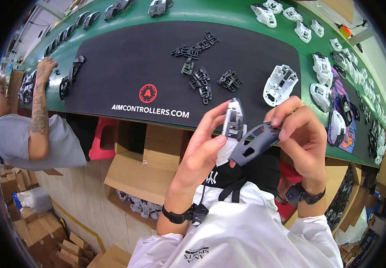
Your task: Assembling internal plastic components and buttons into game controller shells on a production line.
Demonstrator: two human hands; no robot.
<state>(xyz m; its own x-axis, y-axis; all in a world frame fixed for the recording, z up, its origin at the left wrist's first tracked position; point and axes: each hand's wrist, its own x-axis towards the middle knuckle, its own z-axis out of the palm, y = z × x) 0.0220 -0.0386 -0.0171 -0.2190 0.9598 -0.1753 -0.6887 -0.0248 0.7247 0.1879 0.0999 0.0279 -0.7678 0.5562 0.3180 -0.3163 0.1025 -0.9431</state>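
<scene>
Between the fingertips and thumb of my left hand [203, 149] stands a narrow white-and-dark-grey plastic piece [234, 120], which looks like a computer mouse side part. My right hand [303, 136] pinches a dark grey mouse shell [255, 145] with cut-out openings, tilted down to the left. The shell's lower end is close to my left hand's piece; I cannot tell whether they touch. Just beyond my right hand, a white mouse shell [281, 85] lies with its ribbed inside up on the black mat [126, 62]. Several small black plastic brackets [201, 80] are scattered on the mat's middle.
White mouse shells [321, 69] line the green table [308, 89] on the right and far right. Dark shells [88, 20] stand along the far left. A co-worker [36, 134] reaches over the table's left end. Below the near edge is an open cardboard box [132, 174].
</scene>
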